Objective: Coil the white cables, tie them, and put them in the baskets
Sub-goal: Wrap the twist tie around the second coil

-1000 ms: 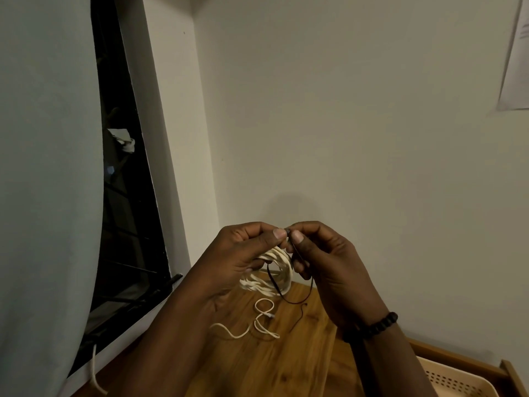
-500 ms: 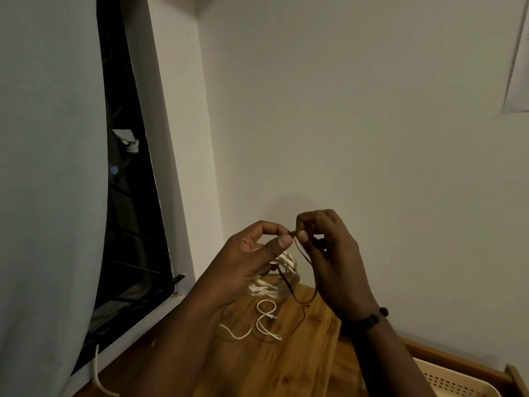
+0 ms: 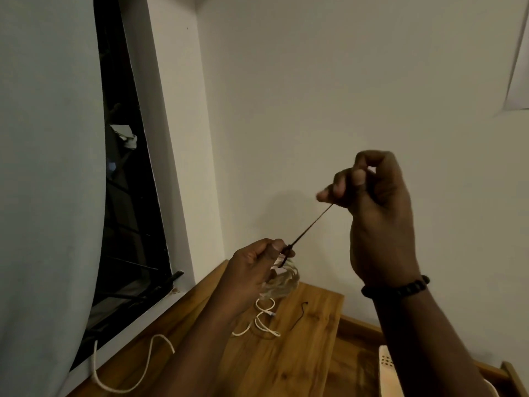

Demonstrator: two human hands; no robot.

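The left hand (image 3: 252,270) holds a coiled white cable (image 3: 282,282) above the wooden table (image 3: 286,362), its grip pinched on the coil and on a thin dark tie (image 3: 309,226) at the top of the loops. The right hand (image 3: 378,213), raised up and to the right, has its grip pinched shut on the tie's other end, so the strand runs taut between both hands. The cable's loose end (image 3: 264,319) trails down onto the table. Another white cable (image 3: 143,365) lies nearer on the left. A cream basket (image 3: 386,368) edge shows at the near right.
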